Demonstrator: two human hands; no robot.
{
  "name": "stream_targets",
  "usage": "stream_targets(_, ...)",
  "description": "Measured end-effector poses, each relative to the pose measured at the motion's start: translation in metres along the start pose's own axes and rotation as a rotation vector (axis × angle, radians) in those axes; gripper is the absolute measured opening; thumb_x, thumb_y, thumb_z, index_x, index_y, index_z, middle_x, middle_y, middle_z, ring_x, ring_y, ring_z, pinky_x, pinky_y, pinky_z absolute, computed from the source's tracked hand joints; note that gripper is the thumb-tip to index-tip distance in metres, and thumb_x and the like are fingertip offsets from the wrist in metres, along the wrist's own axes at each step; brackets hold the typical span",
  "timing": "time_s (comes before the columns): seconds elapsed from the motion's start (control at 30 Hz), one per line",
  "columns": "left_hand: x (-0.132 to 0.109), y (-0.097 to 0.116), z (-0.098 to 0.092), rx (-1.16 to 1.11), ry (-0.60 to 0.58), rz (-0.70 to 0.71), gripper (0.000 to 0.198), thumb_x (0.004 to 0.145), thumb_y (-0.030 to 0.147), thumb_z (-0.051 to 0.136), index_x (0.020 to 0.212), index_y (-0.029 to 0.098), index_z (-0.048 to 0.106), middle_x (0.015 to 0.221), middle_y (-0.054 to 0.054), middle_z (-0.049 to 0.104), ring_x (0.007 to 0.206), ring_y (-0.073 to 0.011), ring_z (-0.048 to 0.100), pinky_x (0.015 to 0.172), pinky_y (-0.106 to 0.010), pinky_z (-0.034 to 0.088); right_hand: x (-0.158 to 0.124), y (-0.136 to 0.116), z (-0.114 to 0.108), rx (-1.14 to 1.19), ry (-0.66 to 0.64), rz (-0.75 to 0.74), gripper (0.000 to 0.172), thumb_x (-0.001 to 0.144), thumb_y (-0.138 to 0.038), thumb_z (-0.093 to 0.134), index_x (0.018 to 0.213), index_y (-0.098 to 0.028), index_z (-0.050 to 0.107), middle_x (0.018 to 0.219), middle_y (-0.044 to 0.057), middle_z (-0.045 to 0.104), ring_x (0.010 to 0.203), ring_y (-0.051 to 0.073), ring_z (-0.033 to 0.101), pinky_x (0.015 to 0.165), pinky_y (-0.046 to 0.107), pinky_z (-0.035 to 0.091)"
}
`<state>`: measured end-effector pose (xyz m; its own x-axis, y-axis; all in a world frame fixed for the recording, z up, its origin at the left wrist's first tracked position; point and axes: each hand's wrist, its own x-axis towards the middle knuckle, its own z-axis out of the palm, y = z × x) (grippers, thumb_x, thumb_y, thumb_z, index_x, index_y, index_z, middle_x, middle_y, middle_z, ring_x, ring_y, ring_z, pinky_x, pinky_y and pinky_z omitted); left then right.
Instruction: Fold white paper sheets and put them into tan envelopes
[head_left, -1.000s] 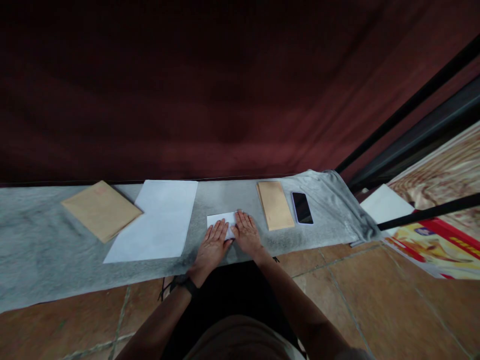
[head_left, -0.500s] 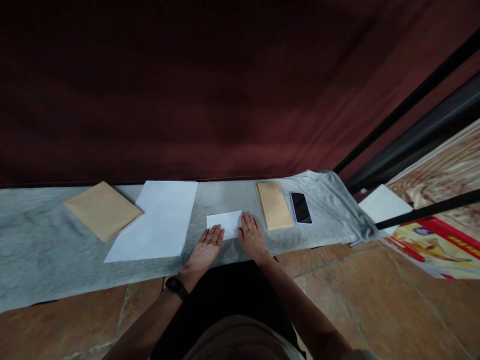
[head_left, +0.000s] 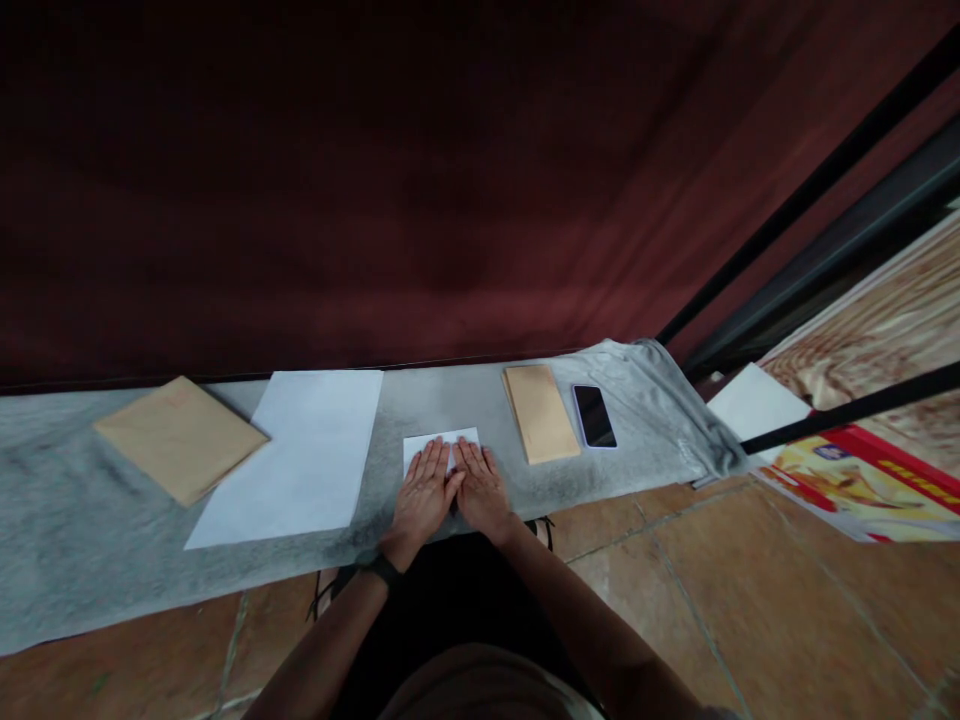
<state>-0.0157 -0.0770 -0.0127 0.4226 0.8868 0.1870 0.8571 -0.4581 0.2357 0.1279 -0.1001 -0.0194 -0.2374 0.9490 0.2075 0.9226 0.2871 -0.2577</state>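
A small folded sheet of white paper [head_left: 420, 442] lies flat on the grey cloth in front of me, mostly covered by my hands. My left hand [head_left: 424, 497] rests flat on its left half, palm down, fingers stretched away from me. On the right half lies my right hand [head_left: 480, 492], also flat with straight fingers. The two hands touch or nearly touch at the thumbs. A dark band sits on my left wrist. To the right of the hands is a stack of brown envelopes [head_left: 541, 412].
Larger white sheets [head_left: 300, 460] lie to the left, with brown envelopes [head_left: 182, 438] overlapping their left edge. A smartphone [head_left: 595, 416] is at the right on the grey cloth [head_left: 649, 430]. A dark red curtain [head_left: 420, 250] hangs behind; a colourful box [head_left: 877, 480] stands at the far right.
Both hands have come together over the small paper, the left turning from palm up to palm down. They now cover most of it. The view has shifted slightly.
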Motion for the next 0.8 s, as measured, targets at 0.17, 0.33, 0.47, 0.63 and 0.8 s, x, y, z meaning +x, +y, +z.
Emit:
stream_targets(0.17,-0.001,-0.007,0.006,0.005,0.018,-0.022,0.062,0.102,0.041,0.032,0.152,0.006,0.039,0.158,-0.019,0.040,0.151,-0.0282,0.030,0.123,-0.050,0.028,0.004,0.011,0.000,0.013,0.045,0.032,0.056,0.103,-0.026,0.042,0.156,-0.011,0.034,0.160,0.013,0.037,0.149,0.025,0.035,0.124,0.047,0.024)
stream_targets(0.33,-0.002,-0.009,0.003,0.011,0.017,-0.039,0.060,0.101,0.037,0.034,0.153,0.008,0.037,0.159,-0.018,0.040,0.151,-0.0279,0.030,0.123,-0.050,0.028,0.001,0.022,-0.009,0.044,0.076,0.031,0.052,0.104,-0.030,0.043,0.154,-0.014,0.039,0.158,0.012,0.042,0.147,0.024,0.039,0.123,0.048,0.027)
stream_targets(0.47,0.000,-0.006,0.002,-0.004,0.009,-0.013,0.057,0.101,0.034,0.033,0.153,0.012,0.039,0.160,-0.015,0.038,0.151,-0.0270,0.031,0.122,-0.049,0.030,-0.028,0.021,-0.016,0.077,0.042,-0.130,0.050,0.104,-0.034,0.044,0.151,-0.017,0.044,0.156,0.009,0.045,0.146,0.022,0.041,0.123,0.045,0.028)
stream_targets(0.63,0.010,0.004,0.002,-0.064,-0.066,0.246,0.052,0.102,0.031,0.034,0.153,0.020,0.041,0.160,-0.008,0.042,0.150,-0.0203,0.033,0.124,-0.045,0.027,-0.059,0.018,-0.016,0.085,0.046,-0.136,0.049,0.103,-0.035,0.048,0.146,-0.013,0.051,0.148,0.014,0.055,0.142,0.024,0.047,0.122,0.047,0.033)
stream_targets(0.8,0.032,0.002,0.005,-0.065,-0.082,0.283,0.052,0.103,0.033,0.033,0.154,0.021,0.039,0.160,-0.006,0.041,0.151,-0.0193,0.031,0.125,-0.046,0.024,-0.056,0.018,-0.017,0.110,0.042,-0.128,0.051,0.102,-0.036,0.051,0.148,-0.015,0.048,0.146,0.012,0.058,0.142,0.023,0.046,0.122,0.046,0.033)
